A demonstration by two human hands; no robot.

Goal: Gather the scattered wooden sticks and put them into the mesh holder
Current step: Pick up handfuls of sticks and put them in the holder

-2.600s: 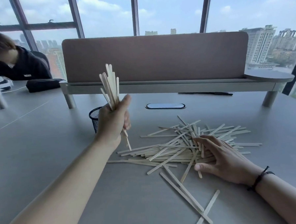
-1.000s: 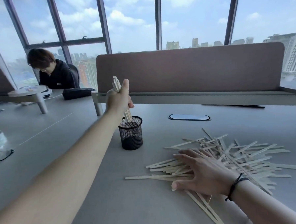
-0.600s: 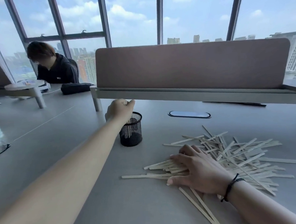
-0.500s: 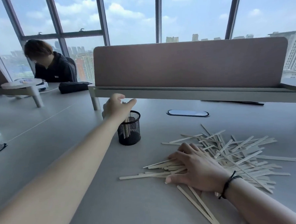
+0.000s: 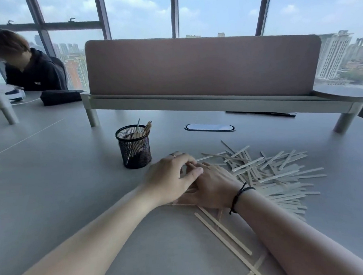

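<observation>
A black mesh holder (image 5: pixel 135 149) stands on the grey table, with several wooden sticks (image 5: pixel 144 129) poking out of its top. A wide pile of scattered wooden sticks (image 5: pixel 273 174) lies to its right. My right hand (image 5: pixel 216 188) lies palm down on the pile's left edge. My left hand (image 5: pixel 169 178) rests beside it, fingers curled over my right hand's fingertips and the stick ends there. Whether its fingers grip any stick is hidden. Two or three loose sticks (image 5: pixel 223 236) lie nearer to me, by my right forearm.
A padded desk divider on a raised shelf (image 5: pixel 204 69) runs across the table behind the holder. An oval cable port (image 5: pixel 209 128) sits in the tabletop. Another person in dark clothes (image 5: pixel 32 69) sits at the far left, with a dark pouch (image 5: pixel 58 97) nearby.
My left hand lowered its bundle of sticks into the mesh holder, let go, and came back down to the pile beside my right hand. My right hand stayed on the pile.
</observation>
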